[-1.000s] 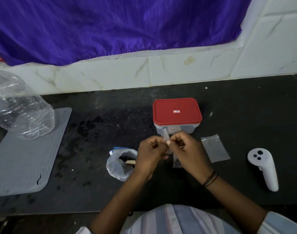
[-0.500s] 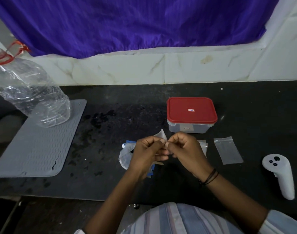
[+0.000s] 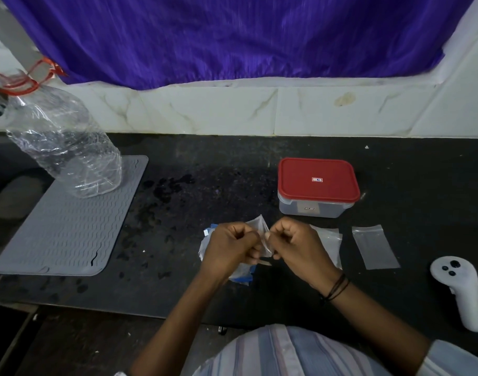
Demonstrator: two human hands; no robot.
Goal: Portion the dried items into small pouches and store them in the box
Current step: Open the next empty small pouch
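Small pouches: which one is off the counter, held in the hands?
The clear pouch pinched between the left hand and right hand; the other two lie flat on the counter.

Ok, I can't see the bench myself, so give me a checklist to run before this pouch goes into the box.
1. Pouch held: ok, left hand and right hand both pinch it.
2. Pouch sealed: cannot tell, fingers cover its top.
3. Dried items inside: cannot tell.
4. Box open: not ok, red lid is on.
5. Spare pouches ready: ok, empty pouch lies right of the hands, another pouch beside the right hand.
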